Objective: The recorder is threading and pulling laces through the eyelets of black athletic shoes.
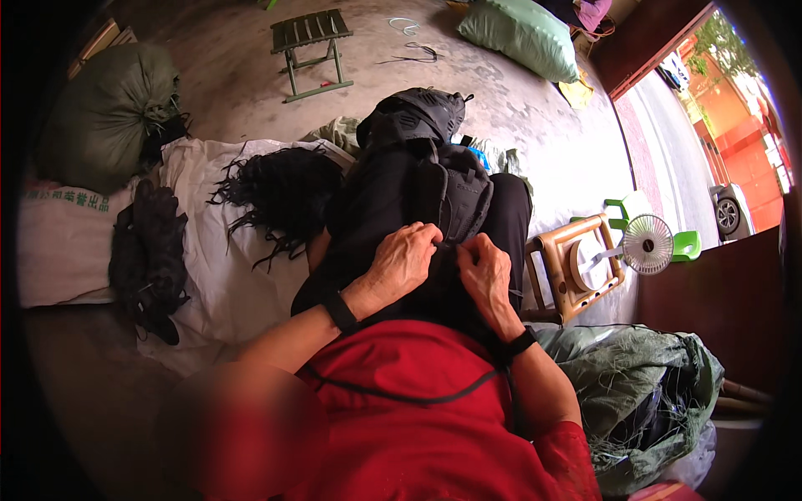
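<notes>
Across my black-trousered lap lies a black shoe upper (464,200), its patterned side facing up. At its near end my left hand (403,260) is closed, thumb and forefinger pinched on the edge. My right hand (487,269) curls in a pinch just to the right on that same end. Whatever fine thing may sit between the fingertips is too small to make out. Beyond, near my knees, rests another black piece with a patterned surface (413,117), which looks like more uppers.
Left of my legs, a heap of black stringy pieces (288,192) and a black bundle (150,259) lie on white sacking (200,192). A stuffed green sack (113,113) stands behind. Ahead is a folding stool (311,33). At right, a small fan (647,245) sits by a bamboo stool (555,250).
</notes>
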{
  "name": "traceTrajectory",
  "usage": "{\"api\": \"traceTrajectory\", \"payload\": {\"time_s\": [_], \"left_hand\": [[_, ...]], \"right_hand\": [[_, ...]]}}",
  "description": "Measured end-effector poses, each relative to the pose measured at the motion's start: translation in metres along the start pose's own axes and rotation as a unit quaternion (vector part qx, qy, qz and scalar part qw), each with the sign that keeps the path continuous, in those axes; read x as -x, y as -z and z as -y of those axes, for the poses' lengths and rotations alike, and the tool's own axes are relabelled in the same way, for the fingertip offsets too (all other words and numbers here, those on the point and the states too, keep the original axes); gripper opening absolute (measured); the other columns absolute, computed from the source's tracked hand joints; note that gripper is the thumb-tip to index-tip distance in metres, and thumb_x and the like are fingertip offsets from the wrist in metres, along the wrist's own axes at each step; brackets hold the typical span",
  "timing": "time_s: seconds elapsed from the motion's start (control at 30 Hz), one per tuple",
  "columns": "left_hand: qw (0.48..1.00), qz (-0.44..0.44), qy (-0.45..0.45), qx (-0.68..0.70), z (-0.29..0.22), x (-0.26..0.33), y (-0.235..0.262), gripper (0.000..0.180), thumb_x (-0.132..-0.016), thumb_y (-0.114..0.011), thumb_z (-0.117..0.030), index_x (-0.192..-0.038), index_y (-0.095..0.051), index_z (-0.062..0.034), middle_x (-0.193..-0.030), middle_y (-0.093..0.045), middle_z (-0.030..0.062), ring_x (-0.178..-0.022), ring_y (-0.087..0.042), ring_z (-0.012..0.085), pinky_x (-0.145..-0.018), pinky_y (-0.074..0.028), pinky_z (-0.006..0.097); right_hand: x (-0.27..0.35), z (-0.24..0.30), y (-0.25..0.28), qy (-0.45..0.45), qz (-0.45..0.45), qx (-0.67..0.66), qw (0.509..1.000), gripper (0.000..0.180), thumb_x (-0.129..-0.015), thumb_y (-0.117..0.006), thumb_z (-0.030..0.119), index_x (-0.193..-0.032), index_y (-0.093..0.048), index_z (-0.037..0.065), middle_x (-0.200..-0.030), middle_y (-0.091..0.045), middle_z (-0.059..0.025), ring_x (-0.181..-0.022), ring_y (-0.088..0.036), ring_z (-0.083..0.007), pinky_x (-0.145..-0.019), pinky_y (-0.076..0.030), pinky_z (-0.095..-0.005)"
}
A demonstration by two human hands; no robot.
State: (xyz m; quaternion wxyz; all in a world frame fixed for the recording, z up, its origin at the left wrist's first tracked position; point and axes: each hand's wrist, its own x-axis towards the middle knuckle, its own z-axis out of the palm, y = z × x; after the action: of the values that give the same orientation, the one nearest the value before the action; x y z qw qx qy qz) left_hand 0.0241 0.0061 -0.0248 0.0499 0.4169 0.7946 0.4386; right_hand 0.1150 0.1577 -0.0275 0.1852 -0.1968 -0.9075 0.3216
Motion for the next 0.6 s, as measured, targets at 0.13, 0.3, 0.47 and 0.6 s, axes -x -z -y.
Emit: {"api": "traceTrajectory", "payload": {"time_s": [0.13,0.3,0.47,0.6], "left_hand": [[0.999,0.004,0.013,-0.029,0.0,-0.008,-0.003,0.01,-0.085,-0.058,-0.004,-0.095,-0.058,-0.0031,-0.087,-0.062,0.0141,-0.085,-0.062,0.0349,-0.075,-0.049,0.044],[0.998,0.008,0.057,-0.022,0.005,-0.016,-0.006,0.008,-0.085,-0.055,-0.004,-0.089,-0.062,-0.0029,-0.086,-0.067,0.0145,-0.084,-0.065,0.0338,-0.073,-0.051,0.043],[0.998,-0.008,0.063,-0.014,-0.001,-0.014,-0.007,0.008,-0.085,-0.055,-0.004,-0.09,-0.062,-0.0029,-0.085,-0.067,0.0148,-0.082,-0.065,0.0337,-0.072,-0.051,0.043],[0.997,-0.025,0.07,-0.024,-0.003,-0.013,-0.01,0.008,-0.086,-0.055,-0.004,-0.09,-0.061,-0.002,-0.084,-0.067,0.0155,-0.081,-0.065,0.0347,-0.071,-0.051,0.043]], "right_hand": [[-0.001,-0.008,-0.009,-0.044,0.015,-0.05,0.998,0.013,-0.083,-0.063,0.013,-0.083,-0.061,0.0,-0.067,-0.065,-0.0161,-0.06,-0.066,-0.0294,-0.056,-0.05,-0.0386],[-0.01,-0.002,0.011,-0.146,0.151,-0.285,0.935,0.013,-0.09,-0.059,0.011,-0.088,-0.06,-0.003,-0.071,-0.066,-0.0093,-0.06,-0.063,-0.0125,-0.052,-0.05,-0.0259],[-0.017,-0.01,0.007,-0.084,0.154,-0.252,0.952,0.014,-0.089,-0.058,0.01,-0.091,-0.059,-0.004,-0.07,-0.065,-0.0092,-0.06,-0.063,-0.0139,-0.053,-0.051,-0.0268],[-0.024,-0.008,0.014,-0.13,0.211,-0.303,0.92,0.015,-0.09,-0.058,0.01,-0.087,-0.06,-0.005,-0.07,-0.065,-0.0093,-0.061,-0.064,-0.0144,-0.055,-0.051,-0.0265]]}}
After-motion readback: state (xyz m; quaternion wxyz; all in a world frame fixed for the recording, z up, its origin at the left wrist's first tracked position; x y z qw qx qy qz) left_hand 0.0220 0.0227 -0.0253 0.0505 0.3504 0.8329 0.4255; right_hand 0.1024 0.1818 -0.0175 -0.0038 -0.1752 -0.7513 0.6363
